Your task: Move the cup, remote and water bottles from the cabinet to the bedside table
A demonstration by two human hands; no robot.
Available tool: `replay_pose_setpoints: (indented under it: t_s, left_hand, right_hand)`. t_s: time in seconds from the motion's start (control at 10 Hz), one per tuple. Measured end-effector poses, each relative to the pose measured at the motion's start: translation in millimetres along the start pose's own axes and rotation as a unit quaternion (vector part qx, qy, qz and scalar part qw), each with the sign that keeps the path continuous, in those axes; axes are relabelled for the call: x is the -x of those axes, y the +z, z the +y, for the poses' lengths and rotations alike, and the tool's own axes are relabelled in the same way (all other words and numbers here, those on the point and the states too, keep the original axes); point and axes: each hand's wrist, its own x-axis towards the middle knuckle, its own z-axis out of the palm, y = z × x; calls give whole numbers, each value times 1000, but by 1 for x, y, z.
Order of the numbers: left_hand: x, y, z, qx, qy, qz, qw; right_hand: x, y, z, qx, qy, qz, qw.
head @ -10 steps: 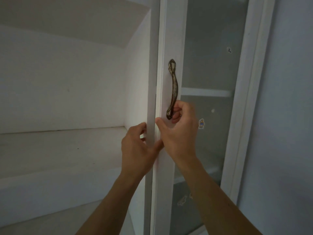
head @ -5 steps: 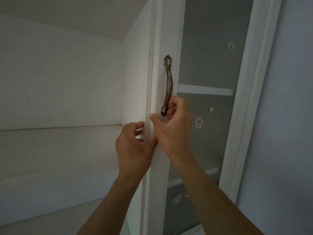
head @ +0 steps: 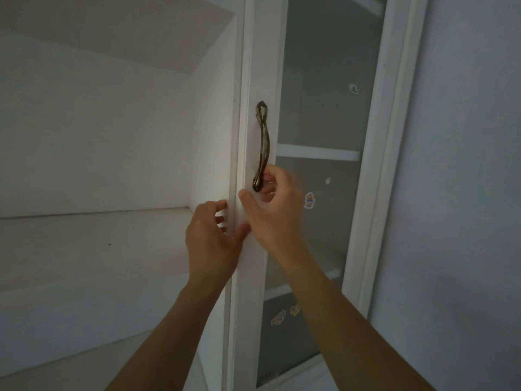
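While right hand (head: 275,213) curls fingers round lower end of brass handle (head: 262,145), clamped on it, cabinet door (head: 253,277) stands upright, handle on its white frame. Left hand (head: 210,241) just below-left of handle: fingers hooked round door's edge, thumb on its front, close beside right hand. Glass pane (head: 324,108) right of handle; cartoon sticker (head: 309,199) on pane beside handle's lower end. White cabinet shelf (head: 98,235) left of handle, lower. Wall (head: 465,193) far right of handle.
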Motion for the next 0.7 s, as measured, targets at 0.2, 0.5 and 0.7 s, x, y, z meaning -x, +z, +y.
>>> replay_pose_setpoints:
  t_s: [0.2, 0.5, 0.7]
  left_hand:
    - [-2, -10, -1, 7, -15, -35, 999]
    - [18, -24, -7, 93, -61, -84, 990]
    - [39, -34, 7, 174, -114, -102, 973]
  right_hand:
    - [16, -9, -5, -25, 54, -56, 997]
    - [57, -32, -3, -37, 149, -75, 985]
    - [84, -57, -12, -76, 207, -59, 974]
